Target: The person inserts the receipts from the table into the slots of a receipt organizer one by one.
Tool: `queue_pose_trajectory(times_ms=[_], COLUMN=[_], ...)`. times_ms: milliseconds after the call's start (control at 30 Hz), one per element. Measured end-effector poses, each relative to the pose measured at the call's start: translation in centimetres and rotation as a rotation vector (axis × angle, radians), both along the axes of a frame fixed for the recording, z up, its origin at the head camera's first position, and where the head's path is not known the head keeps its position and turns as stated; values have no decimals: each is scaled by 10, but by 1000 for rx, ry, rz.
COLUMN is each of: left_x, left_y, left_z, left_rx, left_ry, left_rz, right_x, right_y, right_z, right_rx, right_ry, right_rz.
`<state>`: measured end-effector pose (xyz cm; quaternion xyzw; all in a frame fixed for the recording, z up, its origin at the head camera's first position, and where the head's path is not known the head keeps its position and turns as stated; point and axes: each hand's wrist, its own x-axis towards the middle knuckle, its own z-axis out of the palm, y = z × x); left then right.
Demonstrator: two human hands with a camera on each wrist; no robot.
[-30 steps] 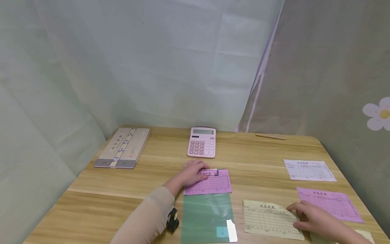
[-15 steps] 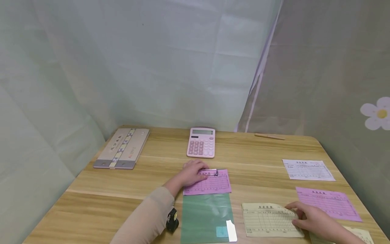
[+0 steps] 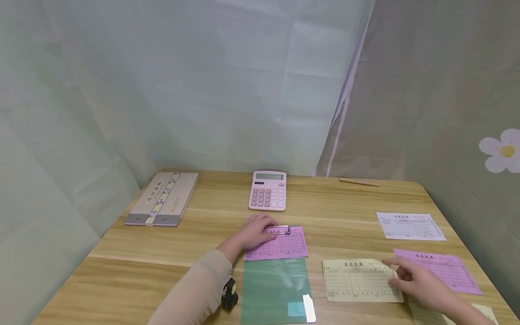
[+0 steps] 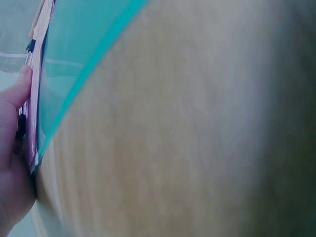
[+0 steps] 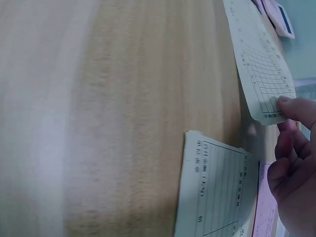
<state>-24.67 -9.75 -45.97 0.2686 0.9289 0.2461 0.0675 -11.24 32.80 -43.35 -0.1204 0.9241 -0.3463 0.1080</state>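
My left hand (image 3: 257, 231) rests on a pink receipt slip (image 3: 284, 248) at the top of a green clipboard (image 3: 274, 284), beside its metal clip (image 3: 280, 229). In the left wrist view the thumb lies against the edge of the pink paper stack (image 4: 35, 103); the other fingers are mostly hidden. My right hand (image 3: 420, 282) pinches the right edge of a yellow receipt slip (image 3: 357, 282), thumb on top, lifting it off the table in the right wrist view (image 5: 264, 74). Under that hand lies a second yellow slip (image 5: 212, 182).
A white slip (image 3: 410, 226) and another pink slip (image 3: 443, 268) lie at the right. A pink calculator (image 3: 267, 190) stands behind the clipboard. A banded file folder (image 3: 162, 198) lies far left, a brown stick-like pen (image 3: 359, 182) at the back edge. Curtains hang behind the table.
My right hand has raised the yellow slip, which now sits higher in the head view and apart from the table. My left hand has stayed in place on the clipboard.
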Motion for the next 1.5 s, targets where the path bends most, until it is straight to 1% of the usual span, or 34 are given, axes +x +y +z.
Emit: queue_pose_trajectory(times_ms=[133, 367, 600, 800, 900, 1000, 1033, 1133, 1233, 1367, 1500], left_x=[0, -1, 0, 1, 1, 1, 0, 0, 0, -1, 0], left_y=[0, -1, 0, 0, 1, 1, 1, 1, 0, 0, 0], left_z=[-3, -9, -5, -2, -2, -2, -2, -2, -3, -3, -2], left_rx=[-6, -11, -1, -3, -3, 1, 0, 0, -2, -2, 2], left_ry=[8, 22, 30, 32, 29, 24, 23, 21, 24, 27, 20], left_rz=[1, -1, -3, -5, -6, -7, -8, -6, -7, -7, -6], right_x=[-4, -9, -15, -20, -21, -23, -24, -26, -28, -32, -36], right_y=[0, -1, -1, -1, -2, -2, -3, -2, -2, -5, -12], right_z=[0, 0, 2, 2, 4, 7, 9, 14, 19, 27, 33], right_rx=[-20, -9, -14, -65, -108, -159, -161, -155, -127, -129, -125], right_ry=[0, 6, -18, -21, -65, -125, -125, -79, -1, 27, 34], right_rz=[-3, -13, -56, -52, -82, -135, -146, -140, -119, -121, -130])
